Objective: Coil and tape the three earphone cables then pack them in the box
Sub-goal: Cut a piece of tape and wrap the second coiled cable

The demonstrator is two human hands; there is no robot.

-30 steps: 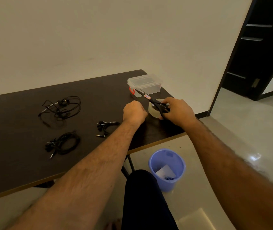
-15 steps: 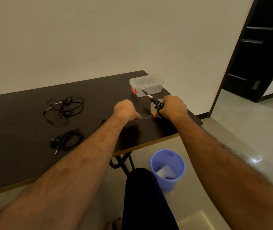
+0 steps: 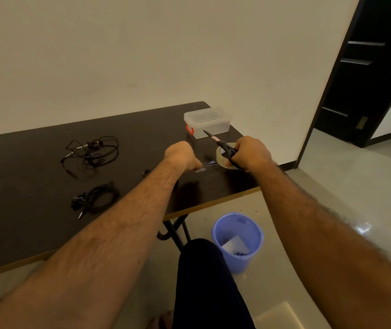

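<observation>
So both hands are out over the right end of the dark worktop (image 3: 47, 222). The left hand (image 3: 181, 156) is curled and pinching the free end of a clear tape strip (image 3: 205, 165), stretched out from the tape roll (image 3: 223, 156). The right hand (image 3: 252, 153) is wrapped around the handles of black scissors (image 3: 223, 146), blades closed and pointing toward the far edge, and it sits right against the roll. Can't tell if that hand is also gripping the roll or just resting on it.

The clear box (image 3: 207, 122) with its lid on and a red latch sits at the far right corner, just past the scissor tips.

Earphones: a loose tangled set (image 3: 92, 151) lies toward the far left, and a coiled set (image 3: 97, 198) is nearer the front edge, well apart from the hands. A tiny dark bit (image 3: 145, 172) peeks out by the left forearm, probably part of the third set, mostly hidden.

On the floor under the worktop's front right corner there's a blue bin (image 3: 237, 238) with some scraps inside.
</observation>
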